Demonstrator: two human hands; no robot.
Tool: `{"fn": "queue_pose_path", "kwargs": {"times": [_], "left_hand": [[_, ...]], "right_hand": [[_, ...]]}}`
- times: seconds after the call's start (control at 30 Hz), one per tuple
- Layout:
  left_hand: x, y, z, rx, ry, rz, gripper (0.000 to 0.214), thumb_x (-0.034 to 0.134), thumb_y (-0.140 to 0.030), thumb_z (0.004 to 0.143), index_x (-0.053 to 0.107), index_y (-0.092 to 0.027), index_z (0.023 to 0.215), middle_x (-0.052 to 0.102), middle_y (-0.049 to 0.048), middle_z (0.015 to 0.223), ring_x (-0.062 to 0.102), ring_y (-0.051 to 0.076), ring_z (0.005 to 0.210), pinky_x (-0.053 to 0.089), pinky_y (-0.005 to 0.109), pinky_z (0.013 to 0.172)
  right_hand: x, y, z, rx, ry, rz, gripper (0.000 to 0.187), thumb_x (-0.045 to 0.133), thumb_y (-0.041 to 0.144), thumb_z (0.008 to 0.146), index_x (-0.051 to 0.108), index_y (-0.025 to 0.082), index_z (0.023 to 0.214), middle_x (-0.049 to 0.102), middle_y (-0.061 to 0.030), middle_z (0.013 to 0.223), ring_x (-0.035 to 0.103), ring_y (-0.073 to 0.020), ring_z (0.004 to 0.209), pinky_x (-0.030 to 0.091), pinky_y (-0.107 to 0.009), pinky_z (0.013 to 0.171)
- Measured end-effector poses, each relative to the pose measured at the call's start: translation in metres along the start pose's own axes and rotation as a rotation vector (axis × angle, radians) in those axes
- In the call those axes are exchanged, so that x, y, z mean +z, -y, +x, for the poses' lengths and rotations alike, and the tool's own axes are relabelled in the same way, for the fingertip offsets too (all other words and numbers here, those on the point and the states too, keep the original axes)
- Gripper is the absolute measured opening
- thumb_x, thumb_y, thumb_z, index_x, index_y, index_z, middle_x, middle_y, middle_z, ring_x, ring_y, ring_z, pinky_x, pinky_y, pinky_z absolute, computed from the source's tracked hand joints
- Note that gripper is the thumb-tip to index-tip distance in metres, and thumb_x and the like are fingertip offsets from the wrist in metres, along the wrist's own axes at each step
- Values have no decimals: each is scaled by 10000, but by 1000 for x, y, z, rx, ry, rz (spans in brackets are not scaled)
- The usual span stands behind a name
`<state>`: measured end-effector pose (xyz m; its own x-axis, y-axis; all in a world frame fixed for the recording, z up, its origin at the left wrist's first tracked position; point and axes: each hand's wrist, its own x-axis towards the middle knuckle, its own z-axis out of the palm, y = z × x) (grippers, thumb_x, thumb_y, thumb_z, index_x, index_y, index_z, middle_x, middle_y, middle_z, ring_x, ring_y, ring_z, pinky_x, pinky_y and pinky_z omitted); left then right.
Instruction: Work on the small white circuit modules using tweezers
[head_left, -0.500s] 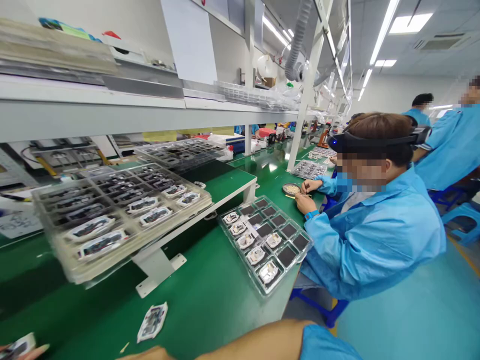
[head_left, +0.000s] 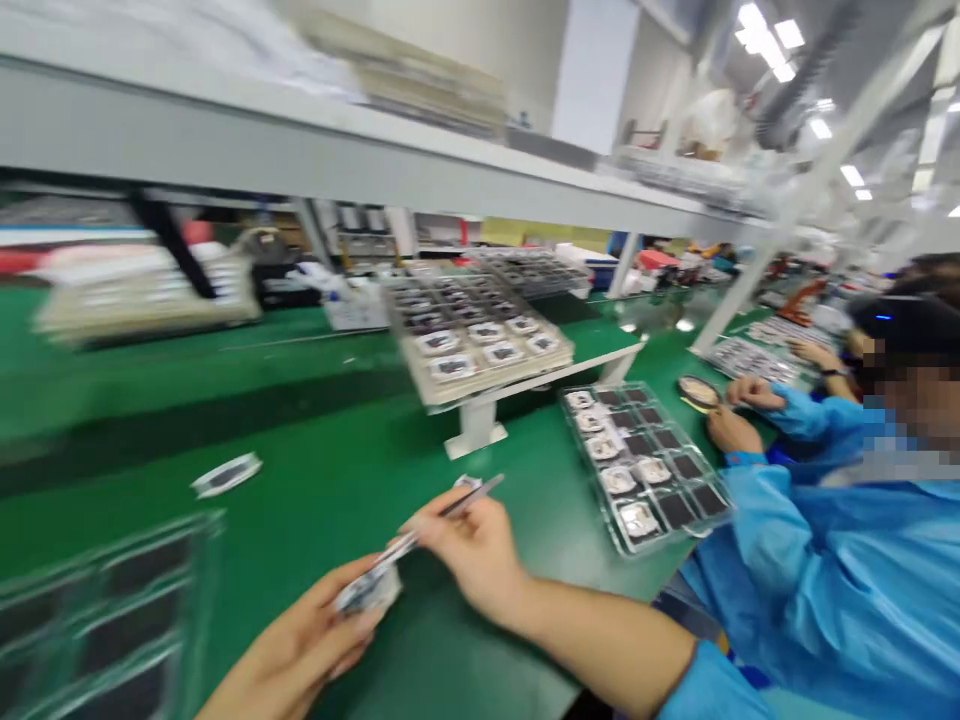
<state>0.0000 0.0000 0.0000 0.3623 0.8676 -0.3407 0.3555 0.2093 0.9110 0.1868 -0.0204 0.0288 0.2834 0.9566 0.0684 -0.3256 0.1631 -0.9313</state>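
Observation:
My left hand (head_left: 315,630), at the bottom middle, is closed on a small white-framed electronic part (head_left: 371,592) with dark detail inside, blurred by motion. In my right hand (head_left: 484,550) is a pair of thin metal tweezers (head_left: 480,494), pinched between thumb and fingers. The tips of the tweezers reach the part or lie just above it; I cannot tell which. Just behind my right fingers a second white part (head_left: 469,482) lies on the green table, mostly hidden. Farther left, a similar white-framed part (head_left: 226,476) rests alone on the table.
A clear tray with dark compartments (head_left: 201,590) lies at the lower left. Stacked trays of parts (head_left: 439,398) stand on a raised stand in the middle. On the right, a partly filled tray (head_left: 611,525) lies near a co-worker in a blue sleeve (head_left: 772,530). A shelf (head_left: 375,140) spans overhead.
The view has swung left and down, so the trays and co-worker appear farther right. Both my hands have come into full view together, with the part and the tweezers.

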Motion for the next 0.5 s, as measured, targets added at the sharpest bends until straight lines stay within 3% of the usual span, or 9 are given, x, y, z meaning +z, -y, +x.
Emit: {"fn": "queue_pose_path", "kwargs": {"times": [0.07, 0.17, 0.5], "left_hand": [[9, -15, -18, -89, 36, -277, 472, 692, -565, 663, 735, -378, 1094, 737, 37, 951, 650, 290, 889, 521, 422, 813], [13, -31, -28, -114, 5, -437, 453, 690, -489, 674, 746, -230, 1041, 704, 78, 914, 604, 228, 770, 493, 346, 695], [12, -24, -30, -30, -78, -439, 424, 681, -420, 687, 682, -223, 1062, 667, 35, 847, 550, 180, 680, 419, 295, 609]], "right_hand": [[-2, 2, 0, -4, 36, -41, 398, 794, 567, 669, 683, 190, 731, 748, -19, 690, 730, -184, 679, 597, -311, 719], [-3, -2, -1, -46, 75, -133, 310, 787, 494, 718, 694, 199, 744, 747, -15, 711, 705, -168, 678, 579, -294, 680], [-4, -15, -15, -157, 202, -263, 168, 737, 379, 818, 700, 216, 839, 765, -45, 833, 724, -194, 801, 575, -329, 754]]}}
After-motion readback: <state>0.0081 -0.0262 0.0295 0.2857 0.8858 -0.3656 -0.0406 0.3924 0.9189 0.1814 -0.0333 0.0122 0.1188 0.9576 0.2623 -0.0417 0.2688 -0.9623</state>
